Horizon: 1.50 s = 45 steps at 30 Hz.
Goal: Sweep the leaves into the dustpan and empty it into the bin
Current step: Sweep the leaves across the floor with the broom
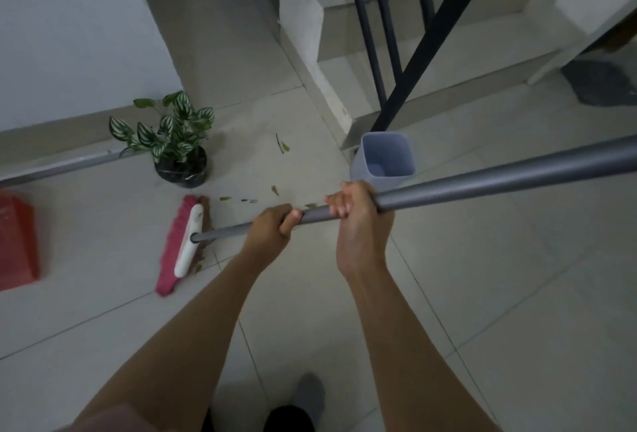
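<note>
A broom with a grey handle (482,187) and a pink-bristled, white-backed head (182,245) rests on the tiled floor. My left hand (269,231) grips the handle lower down; my right hand (362,221) grips it higher up. Several small leaves (274,189) lie scattered on the tiles between the broom head and the bin, and a twig with a leaf (282,146) lies farther back. A red dustpan (17,242) sits on the floor at the left edge. A light blue square bin (382,159) stands open just beyond my right hand.
A potted plant with striped leaves (172,142) stands by the low ledge behind the broom head. Dark stair railings (406,52) and concrete steps (431,28) rise at the back right. My grey-socked foot (310,393) is at the bottom.
</note>
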### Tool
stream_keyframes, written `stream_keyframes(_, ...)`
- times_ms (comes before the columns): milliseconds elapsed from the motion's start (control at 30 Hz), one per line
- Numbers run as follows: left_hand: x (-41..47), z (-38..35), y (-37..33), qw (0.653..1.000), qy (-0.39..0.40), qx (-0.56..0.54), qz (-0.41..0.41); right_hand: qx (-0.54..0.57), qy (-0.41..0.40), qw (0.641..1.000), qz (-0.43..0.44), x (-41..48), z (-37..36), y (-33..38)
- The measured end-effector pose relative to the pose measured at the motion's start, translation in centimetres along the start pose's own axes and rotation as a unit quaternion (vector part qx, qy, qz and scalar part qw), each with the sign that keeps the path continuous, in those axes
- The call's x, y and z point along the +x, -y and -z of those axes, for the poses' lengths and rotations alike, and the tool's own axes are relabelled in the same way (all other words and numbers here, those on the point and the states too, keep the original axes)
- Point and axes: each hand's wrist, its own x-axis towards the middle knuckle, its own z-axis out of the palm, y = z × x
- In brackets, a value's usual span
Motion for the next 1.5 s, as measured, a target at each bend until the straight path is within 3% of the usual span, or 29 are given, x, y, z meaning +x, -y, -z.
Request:
stream_keyframes(267, 1.1, -2.7, -6.8, 1.000, 0.020, 0.019, -0.009, 0.031, -0.032, 0.998, 0.052, 1.1, 2.0, 7.0)
stream_keyframes(533, 5.1, -2.4, -12.5, 0.991, 0.103, 0.039, -0.082, 0.070, -0.085, 0.988, 0.104, 2.4, 3.1, 12.3)
stream_keyframes(833, 14.3, -2.3, -13.0, 0.973, 0.187, 0.041, -0.126, 0.105, -0.163, 0.972, 0.130, 8.2, 1.4, 12.5)
stream_keyframes(1000, 22.3, -0.5, -10.2, 0.959, 0.231, 0.090, -0.137, 0.094, -0.178, 0.967, 0.155, 14.7, -1.5, 9.0)
stream_keyframes(1200, 28.6, 0.7, -3.6, 0.952, 0.196, 0.172, -0.162, 0.044, -0.191, 0.968, 0.159, 20.6, -4.4, 3.2)
stream_keyframes(1367, 25.6, -1.7, -3.4, 0.983, 0.146, -0.048, -0.103, 0.041, -0.245, 0.961, 0.126, 20.4, -5.2, 2.7)
stream_keyframes(1500, 23.4, -4.1, -6.2, 0.987, 0.071, -0.097, -0.102, 0.029, -0.288, 0.944, 0.160, 19.3, -4.4, 5.4)
